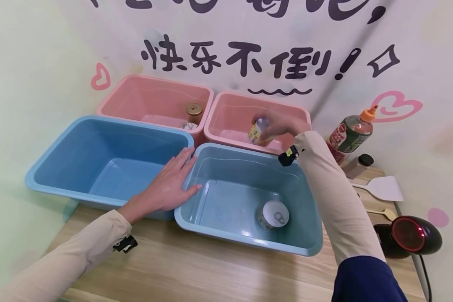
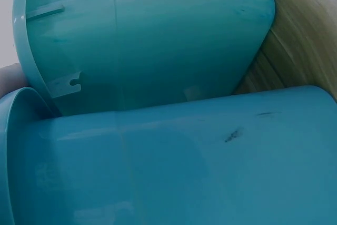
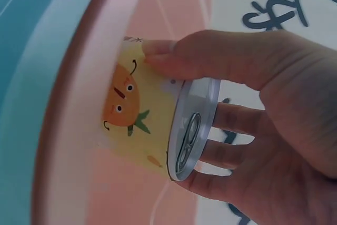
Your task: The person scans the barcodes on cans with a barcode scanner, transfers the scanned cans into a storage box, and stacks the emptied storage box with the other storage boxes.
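Observation:
My right hand (image 1: 277, 123) grips a yellow can (image 3: 152, 130) between thumb and fingers, inside the right pink bin (image 1: 226, 95). The can has an orange fruit face on its label and a pull-tab lid, which faces the palm. My left hand (image 1: 170, 184) lies with straight fingers over the adjoining rims of the left blue bin (image 1: 83, 161) and the right blue bin (image 1: 226, 184). Another pull-tab can (image 1: 274, 214) stands upright in the right blue bin. In the left wrist view only a sliver of the left hand shows at the rims.
The left pink bin (image 1: 151, 96) holds a gold-lidded can (image 1: 193, 110) and a silver-topped can (image 1: 189, 126). To the right are an orange-capped bottle (image 1: 352, 132), a black-capped jar (image 1: 358, 167), a white spatula (image 1: 385, 188), a yellow spoon (image 1: 386, 214) and a black device (image 1: 415, 235).

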The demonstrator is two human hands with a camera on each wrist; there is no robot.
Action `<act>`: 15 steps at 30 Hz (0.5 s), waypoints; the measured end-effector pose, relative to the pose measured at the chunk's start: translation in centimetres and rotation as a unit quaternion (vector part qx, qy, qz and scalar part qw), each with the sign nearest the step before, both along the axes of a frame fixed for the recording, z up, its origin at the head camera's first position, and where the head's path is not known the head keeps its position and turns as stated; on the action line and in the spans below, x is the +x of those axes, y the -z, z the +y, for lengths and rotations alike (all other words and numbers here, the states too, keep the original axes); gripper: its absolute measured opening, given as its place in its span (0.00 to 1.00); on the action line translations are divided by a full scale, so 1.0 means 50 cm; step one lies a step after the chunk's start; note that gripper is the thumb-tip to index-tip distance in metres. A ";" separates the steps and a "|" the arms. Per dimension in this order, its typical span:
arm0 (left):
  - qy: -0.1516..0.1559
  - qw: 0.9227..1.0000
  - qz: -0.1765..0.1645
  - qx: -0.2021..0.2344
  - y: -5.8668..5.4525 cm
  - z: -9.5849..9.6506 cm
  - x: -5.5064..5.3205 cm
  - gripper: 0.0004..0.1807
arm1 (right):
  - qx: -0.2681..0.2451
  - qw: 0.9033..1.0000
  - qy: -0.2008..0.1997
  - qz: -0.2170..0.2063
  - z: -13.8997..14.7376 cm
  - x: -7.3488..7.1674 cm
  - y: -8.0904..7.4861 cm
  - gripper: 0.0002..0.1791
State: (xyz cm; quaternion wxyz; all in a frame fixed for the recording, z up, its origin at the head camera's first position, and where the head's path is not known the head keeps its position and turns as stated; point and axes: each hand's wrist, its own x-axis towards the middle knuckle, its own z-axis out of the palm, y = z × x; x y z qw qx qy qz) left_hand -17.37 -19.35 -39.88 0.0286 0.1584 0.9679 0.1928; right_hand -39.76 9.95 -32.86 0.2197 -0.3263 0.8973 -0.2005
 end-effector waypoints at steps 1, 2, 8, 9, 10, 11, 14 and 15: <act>0.000 1.000 0.000 0.000 0.000 -0.001 0.000 0.46 | 0.000 1.000 0.001 -0.004 -0.002 -0.003 0.006 0.31; -0.001 1.000 0.000 -0.001 0.000 -0.001 0.001 0.46 | -0.002 1.000 0.008 -0.015 -0.003 -0.005 0.012 0.31; -0.001 1.000 0.005 0.002 0.000 -0.004 0.002 0.46 | -0.007 0.998 0.039 -0.056 -0.007 -0.012 0.040 0.31; 0.000 1.000 0.006 0.003 0.001 -0.004 0.002 0.46 | -0.007 0.998 0.039 -0.056 -0.007 -0.015 0.045 0.30; 0.000 1.000 0.006 0.004 0.001 -0.004 0.002 0.46 | -0.006 0.998 0.038 -0.057 -0.007 -0.017 0.051 0.30; 0.000 1.000 0.006 0.005 0.001 -0.004 0.002 0.46 | -0.007 0.998 0.038 -0.058 -0.007 -0.019 0.057 0.29; 0.001 1.000 0.007 0.007 0.001 -0.003 0.003 0.46 | -0.001 0.998 0.034 -0.056 -0.007 -0.025 0.073 0.26; 0.001 1.000 0.008 0.008 0.000 -0.003 0.003 0.46 | 0.002 0.998 0.032 -0.051 -0.007 -0.027 0.077 0.25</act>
